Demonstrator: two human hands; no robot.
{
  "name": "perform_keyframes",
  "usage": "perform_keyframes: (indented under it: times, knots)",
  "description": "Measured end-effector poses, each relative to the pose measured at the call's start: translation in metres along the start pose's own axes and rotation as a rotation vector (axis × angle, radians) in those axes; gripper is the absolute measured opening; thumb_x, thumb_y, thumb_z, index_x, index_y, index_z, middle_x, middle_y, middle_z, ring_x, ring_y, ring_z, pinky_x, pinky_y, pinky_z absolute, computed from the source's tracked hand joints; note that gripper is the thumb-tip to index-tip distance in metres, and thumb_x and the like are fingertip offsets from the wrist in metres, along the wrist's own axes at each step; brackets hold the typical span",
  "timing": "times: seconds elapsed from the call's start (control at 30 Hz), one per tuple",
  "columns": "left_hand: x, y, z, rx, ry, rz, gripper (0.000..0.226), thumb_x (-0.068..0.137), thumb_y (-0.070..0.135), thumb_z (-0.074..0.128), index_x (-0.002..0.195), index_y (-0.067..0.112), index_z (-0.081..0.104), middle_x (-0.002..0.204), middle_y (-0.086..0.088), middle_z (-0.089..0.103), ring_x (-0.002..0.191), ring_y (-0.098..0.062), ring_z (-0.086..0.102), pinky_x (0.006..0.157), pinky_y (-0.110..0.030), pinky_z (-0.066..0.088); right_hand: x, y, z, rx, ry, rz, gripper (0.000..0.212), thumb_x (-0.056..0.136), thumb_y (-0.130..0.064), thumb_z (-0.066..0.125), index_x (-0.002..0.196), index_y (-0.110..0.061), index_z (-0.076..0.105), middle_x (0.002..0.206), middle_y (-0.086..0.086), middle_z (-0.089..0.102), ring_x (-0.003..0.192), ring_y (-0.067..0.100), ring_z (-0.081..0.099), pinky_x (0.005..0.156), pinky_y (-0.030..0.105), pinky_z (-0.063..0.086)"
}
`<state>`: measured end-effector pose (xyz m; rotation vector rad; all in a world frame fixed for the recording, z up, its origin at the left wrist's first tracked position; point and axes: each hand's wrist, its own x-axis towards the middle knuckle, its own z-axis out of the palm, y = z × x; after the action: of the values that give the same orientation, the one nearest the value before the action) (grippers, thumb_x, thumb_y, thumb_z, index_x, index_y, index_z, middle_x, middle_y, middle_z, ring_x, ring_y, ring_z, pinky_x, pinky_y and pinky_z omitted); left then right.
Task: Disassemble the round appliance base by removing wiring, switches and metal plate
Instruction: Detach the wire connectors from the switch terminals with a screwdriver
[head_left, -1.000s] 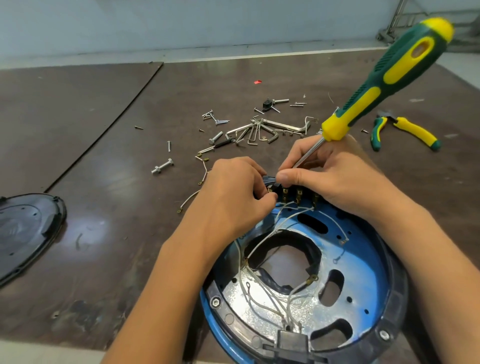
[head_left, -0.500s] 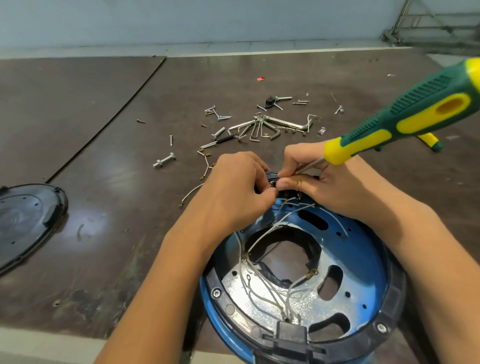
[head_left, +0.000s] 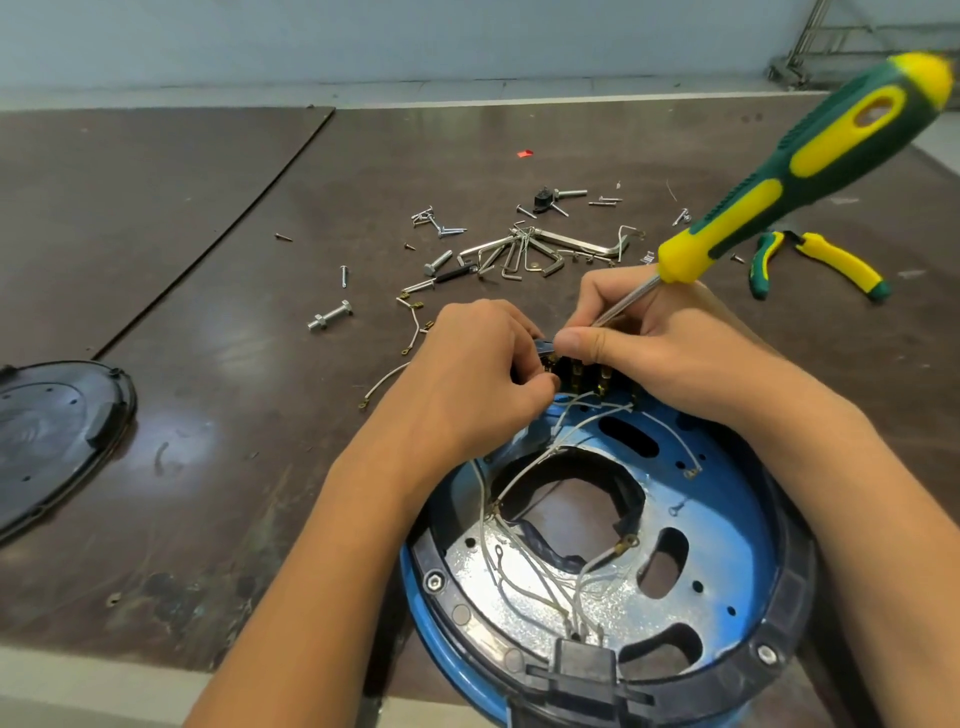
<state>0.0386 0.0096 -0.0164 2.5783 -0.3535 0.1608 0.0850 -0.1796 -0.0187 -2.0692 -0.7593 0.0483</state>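
Screwdriver (head_left: 810, 171) handle swung back up, steel shaft pinched in the right hand (head_left: 675, 353). Left hand (head_left: 467, 374) grips the black switch block (head_left: 579, 371) at the round blue base's (head_left: 737, 525) far rim, white wires (head_left: 563, 592) looping over its shiny plate (head_left: 524, 618).

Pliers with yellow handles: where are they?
In the head view, the pliers lie on the table at far right, beyond the right hand holding the screwdriver.

Bright, even light, soft shadows.
White glare sits on the silver plate (head_left: 470, 564) inside the blue base (head_left: 748, 519). Left of the base the table (head_left: 218, 431) shines. Up right of it, the screwdriver handle (head_left: 810, 156) looks fuzzy.
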Motion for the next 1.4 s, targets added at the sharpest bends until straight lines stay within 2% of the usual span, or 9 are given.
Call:
perform_keyframes:
  times: [0.1, 0.27, 0.37, 0.53, 0.7, 0.93, 1.07, 1.27, 1.4]
  knots:
    - [0.000, 0.000, 0.000, 0.013, 0.008, -0.004, 0.019, 0.083, 0.025, 0.073, 0.068, 0.015, 0.078, 0.102, 0.005, 0.070, 0.076, 0.010, 0.052, 0.068, -0.007, 0.036, 0.002, 0.000, 0.000, 0.053, -0.002, 0.064, 0.024, 0.091, -0.027, 0.077, 0.072, -0.021, 0.064, 0.064, -0.004, 0.063, 0.057, 0.002, 0.052, 0.055, 0.015, 0.041]
    - [0.000, -0.001, 0.001, 0.024, 0.023, 0.007, 0.019, 0.082, 0.025, 0.074, 0.066, 0.016, 0.078, 0.098, 0.004, 0.071, 0.077, 0.014, 0.051, 0.069, -0.008, 0.036, 0.005, 0.001, -0.001, 0.135, -0.011, 0.150, 0.026, 0.090, -0.029, 0.077, 0.070, -0.021, 0.064, 0.066, 0.002, 0.065, 0.064, 0.013, 0.056, 0.065, 0.034, 0.043]
    - [0.000, 0.000, 0.000, 0.029, 0.019, 0.015, 0.020, 0.083, 0.026, 0.073, 0.066, 0.015, 0.079, 0.095, 0.004, 0.073, 0.078, 0.019, 0.049, 0.070, -0.002, 0.033, 0.007, 0.000, -0.001, 0.189, -0.012, 0.184, 0.027, 0.089, -0.029, 0.077, 0.068, -0.021, 0.063, 0.068, 0.003, 0.066, 0.067, 0.014, 0.056, 0.068, 0.037, 0.044]
    - [-0.001, 0.001, -0.001, 0.011, 0.020, 0.008, 0.020, 0.084, 0.026, 0.073, 0.068, 0.015, 0.079, 0.098, 0.003, 0.073, 0.079, 0.011, 0.052, 0.078, -0.018, 0.042, 0.008, 0.001, -0.001, 0.238, 0.003, 0.214, 0.025, 0.087, -0.028, 0.080, 0.068, -0.021, 0.065, 0.078, 0.015, 0.073, 0.077, 0.030, 0.065, 0.078, 0.047, 0.051]
    - [0.000, 0.003, -0.001, 0.019, 0.003, -0.006, 0.020, 0.083, 0.024, 0.074, 0.067, 0.013, 0.079, 0.095, 0.001, 0.075, 0.078, 0.006, 0.052, 0.069, -0.003, 0.034, 0.007, 0.004, 0.000, 0.287, 0.016, 0.234, 0.024, 0.085, -0.027, 0.081, 0.068, -0.020, 0.065, 0.074, 0.010, 0.069, 0.076, 0.024, 0.061, 0.079, 0.045, 0.049]
    - [-0.003, 0.004, -0.003, -0.003, 0.008, -0.017, 0.018, 0.083, 0.024, 0.075, 0.069, 0.014, 0.079, 0.103, 0.003, 0.074, 0.088, 0.004, 0.055, 0.080, -0.019, 0.044, 0.007, 0.005, 0.000, 0.334, -0.011, 0.243, 0.028, 0.088, -0.020, 0.079, 0.067, -0.017, 0.061, 0.054, 0.000, 0.051, 0.051, 0.011, 0.042, 0.052, 0.021, 0.038]
    - [-0.002, 0.005, -0.003, -0.008, 0.002, -0.033, 0.019, 0.084, 0.025, 0.074, 0.068, 0.016, 0.078, 0.109, 0.006, 0.071, 0.091, -0.003, 0.062, 0.081, -0.022, 0.047, 0.005, 0.009, 0.000, 0.310, 0.006, 0.187, 0.023, 0.089, -0.021, 0.079, 0.073, -0.015, 0.063, 0.052, 0.002, 0.054, 0.049, 0.013, 0.044, 0.052, 0.021, 0.039]
    - [-0.003, 0.004, -0.004, -0.015, -0.013, -0.047, 0.019, 0.084, 0.026, 0.074, 0.067, 0.017, 0.077, 0.108, 0.007, 0.069, 0.090, -0.002, 0.061, 0.075, -0.010, 0.042, 0.002, 0.010, 0.000, 0.300, -0.002, 0.080, 0.019, 0.093, -0.016, 0.074, 0.078, -0.013, 0.063, 0.048, -0.003, 0.055, 0.046, 0.010, 0.046, 0.051, 0.014, 0.039]
    - [-0.003, 0.004, -0.003, -0.031, -0.008, -0.042, 0.019, 0.083, 0.026, 0.074, 0.067, 0.016, 0.077, 0.109, 0.007, 0.070, 0.091, -0.001, 0.060, 0.083, -0.022, 0.050, 0.002, 0.009, 0.000, 0.291, 0.000, 0.057, 0.018, 0.094, -0.015, 0.074, 0.079, -0.014, 0.063, 0.049, -0.003, 0.055, 0.046, 0.009, 0.046, 0.050, 0.013, 0.039]
